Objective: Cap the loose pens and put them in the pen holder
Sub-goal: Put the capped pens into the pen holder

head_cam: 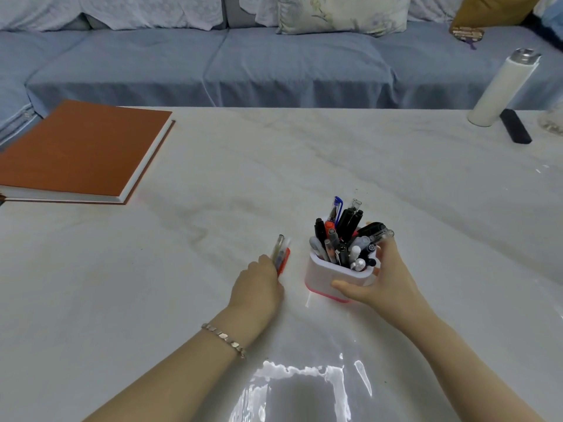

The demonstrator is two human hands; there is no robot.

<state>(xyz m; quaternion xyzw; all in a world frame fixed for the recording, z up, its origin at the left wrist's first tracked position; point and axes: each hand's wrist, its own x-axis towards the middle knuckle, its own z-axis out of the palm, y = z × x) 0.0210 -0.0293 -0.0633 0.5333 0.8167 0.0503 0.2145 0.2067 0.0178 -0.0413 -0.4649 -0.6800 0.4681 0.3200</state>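
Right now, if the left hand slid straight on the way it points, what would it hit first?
Probably nothing near: the left hand, gripping loose pens, points across bare table towards the sofa; the pen holder stands to its right.

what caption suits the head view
Left hand grips loose pens beside the pen holder held by the right hand.

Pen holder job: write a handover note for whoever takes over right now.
Left hand: grips a few loose pens just left of the pen holder, their ends pointing away from the person.
Right hand: holds the pen holder's right side, thumb on its front wall.
Done: the holder stands upright, packed with stored pens.
Left: check the caps on the loose pens (cannot tell from here), then drop them in.
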